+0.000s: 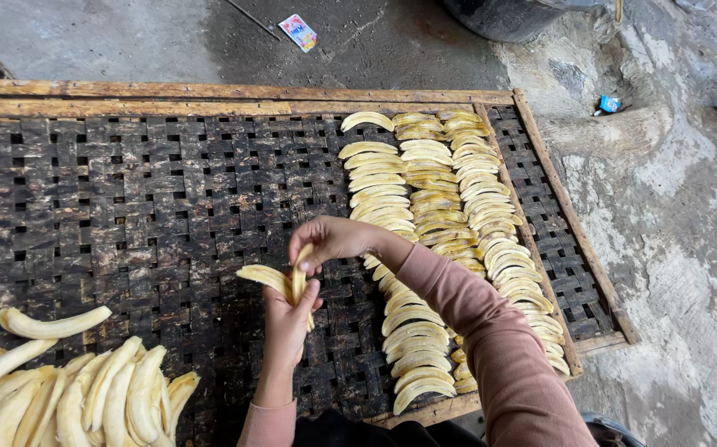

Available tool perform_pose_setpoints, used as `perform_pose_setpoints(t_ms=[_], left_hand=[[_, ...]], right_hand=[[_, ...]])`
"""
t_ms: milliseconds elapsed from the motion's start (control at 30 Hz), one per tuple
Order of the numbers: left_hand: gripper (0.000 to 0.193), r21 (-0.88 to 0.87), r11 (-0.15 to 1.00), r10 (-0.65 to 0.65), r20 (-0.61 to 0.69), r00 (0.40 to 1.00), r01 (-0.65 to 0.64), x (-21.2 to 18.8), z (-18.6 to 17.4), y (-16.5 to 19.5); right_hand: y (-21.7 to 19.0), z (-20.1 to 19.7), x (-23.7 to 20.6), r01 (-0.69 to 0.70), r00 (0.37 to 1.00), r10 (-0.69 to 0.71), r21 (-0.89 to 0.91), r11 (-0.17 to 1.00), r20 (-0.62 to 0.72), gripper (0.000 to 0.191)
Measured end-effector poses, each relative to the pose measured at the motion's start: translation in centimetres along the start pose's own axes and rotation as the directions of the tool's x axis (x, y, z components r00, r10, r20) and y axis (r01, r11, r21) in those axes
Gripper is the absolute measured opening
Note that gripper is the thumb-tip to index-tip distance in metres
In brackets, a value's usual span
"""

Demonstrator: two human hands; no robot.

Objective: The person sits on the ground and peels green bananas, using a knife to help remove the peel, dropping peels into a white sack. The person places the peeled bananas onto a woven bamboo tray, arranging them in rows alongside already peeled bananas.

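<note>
From the head view, your left hand (286,319) holds a peeled banana half (263,276) above the middle of the woven drying rack (127,199), its grip clenched around the lower end, while your right hand (329,240) pinches the top of a second strip (301,277) and draws it away, so you look to be midway through splitting one fruit lengthwise. Rows of laid slices (441,215) already fill the rack's right side, running from the far edge down to the near edge. A pile of whole peeled bananas (69,389) waits at the near left corner. Your next move likely calls for separating the two strips cleanly and setting them flat just left of the filled rows, near the near edge.
</note>
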State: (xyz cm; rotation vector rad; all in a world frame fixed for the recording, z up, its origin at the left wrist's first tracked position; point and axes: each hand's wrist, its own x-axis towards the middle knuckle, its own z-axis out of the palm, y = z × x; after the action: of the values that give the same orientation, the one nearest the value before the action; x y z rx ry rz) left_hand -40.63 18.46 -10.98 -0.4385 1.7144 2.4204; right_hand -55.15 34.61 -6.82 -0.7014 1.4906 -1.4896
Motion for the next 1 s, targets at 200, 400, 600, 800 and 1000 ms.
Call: perform_pose_setpoints(t_ms=[200,400,600,800,1000], left_hand=[[0.031,-0.142,0.986,0.058,-0.205,0.977,-0.088,-0.8,-2.2,1.3],[0.036,-0.137,0.977,0.120,-0.289,0.950,-0.165,-3.1,-5.7,0.3],[0.041,-0.081,0.993,0.061,-0.288,0.956,-0.087,-4.1,-6.3,-0.5],[0.040,-0.044,0.997,0.054,-0.265,0.963,-0.068,-4.4,-6.0,-0.5],[0.039,0.010,0.998,0.069,-0.248,0.966,-0.069,-4.6,-5.3,0.2]], right_hand=[[0.1,-9.4,0.3,0.072,0.853,-0.125,-0.122,0.990,-0.507,0.017],[1.5,-19.1,-1.1,-0.048,0.376,-0.076,-0.101,0.994,-0.924,0.015],[2.7,-20.2,-3.3,-0.554,0.184,-0.385,-0.419,0.719,-0.905,0.017],[2.4,-18.3,-2.9,-0.692,0.342,-0.528,-0.589,0.419,-0.777,0.020],[4.5,-15.9,1.3,-0.503,0.654,-0.522,-0.830,0.240,-0.548,0.010]])
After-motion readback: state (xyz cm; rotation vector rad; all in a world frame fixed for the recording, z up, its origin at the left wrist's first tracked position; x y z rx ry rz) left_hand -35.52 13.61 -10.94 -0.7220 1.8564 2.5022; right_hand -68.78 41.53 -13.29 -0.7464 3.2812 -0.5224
